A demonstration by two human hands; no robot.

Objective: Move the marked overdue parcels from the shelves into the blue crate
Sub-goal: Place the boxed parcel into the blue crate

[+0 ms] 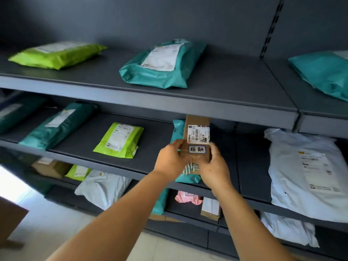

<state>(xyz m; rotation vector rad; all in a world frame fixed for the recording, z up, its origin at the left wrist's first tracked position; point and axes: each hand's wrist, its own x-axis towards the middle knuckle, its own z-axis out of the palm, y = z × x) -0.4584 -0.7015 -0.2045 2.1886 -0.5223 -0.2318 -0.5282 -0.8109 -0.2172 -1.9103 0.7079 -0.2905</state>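
Both hands on the brown cardboard parcel [197, 137] right now: left hand [170, 161] curled round its left edge, right hand [214, 169] curled round the lower right corner, so a two-sided grip on the near end only. Clearly a marked one, with a white sticker bearing two characters just between the thumbs and a shipping label above that. Sitting on the middle shelf [156, 144], near end at the shelf lip, far end tucked under the upper shelf [188, 108].

Biggest worry, probably: far end tipped up close to the underside of that upper shelf. Lifting before pulling back likely means a bump there and a twist out of the grip, since only the near end is held.

Second thing: a teal mailer [178, 131] lying directly under and to the left of the parcel. Slippery plastic, so could easily get dragged along and flop off the lip, down toward the pink packet [188, 197] on the shelf below.

Room-wise, not bad. Bare shelf just right of the grip before the big white mailer [305, 172], and a lime green mailer [119, 140] well off to the left, so nothing crowding sideways. Straight back toward the body looks like the open path. No blue crate anywhere in view, so no telling which way to turn after.
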